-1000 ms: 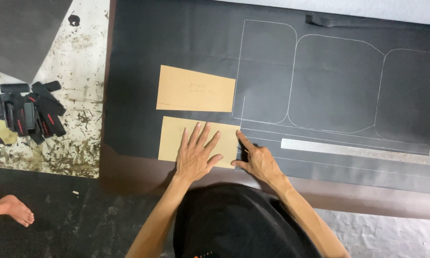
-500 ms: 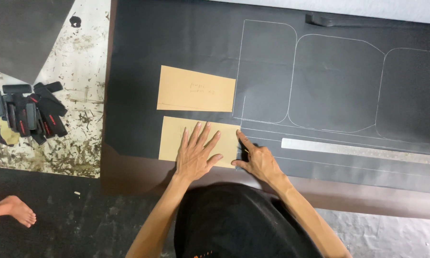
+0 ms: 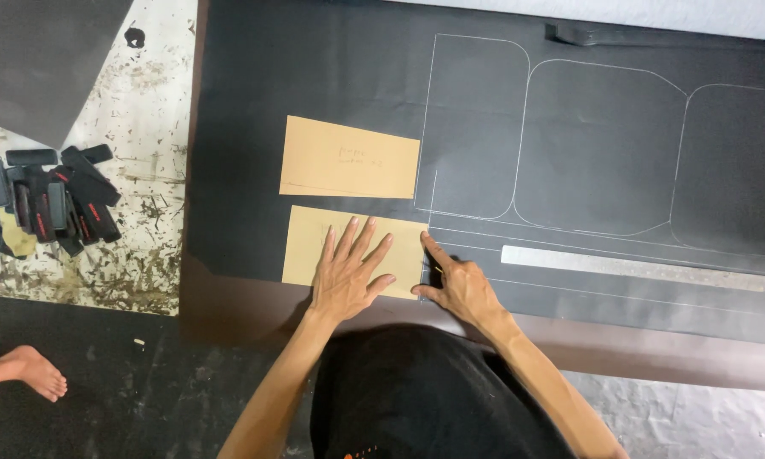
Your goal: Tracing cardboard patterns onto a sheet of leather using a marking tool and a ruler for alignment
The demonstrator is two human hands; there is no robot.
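My left hand lies flat with its fingers spread on the lower tan card template, pressing it onto a large dark sheet. My right hand rests at the template's right edge with the index finger stretched along that edge. It pinches a thin pencil-like marker, of which only a small yellowish bit shows. Pale drawn outlines of rounded panels cover the sheet to the right.
A second tan template lies just above the first. A long metal ruler lies on the sheet at the right. A heap of small black pieces sits on the stained floor at the left. Another person's bare foot is at the lower left.
Both hands stay where they were on the template. The bare foot at the lower left has shifted slightly.
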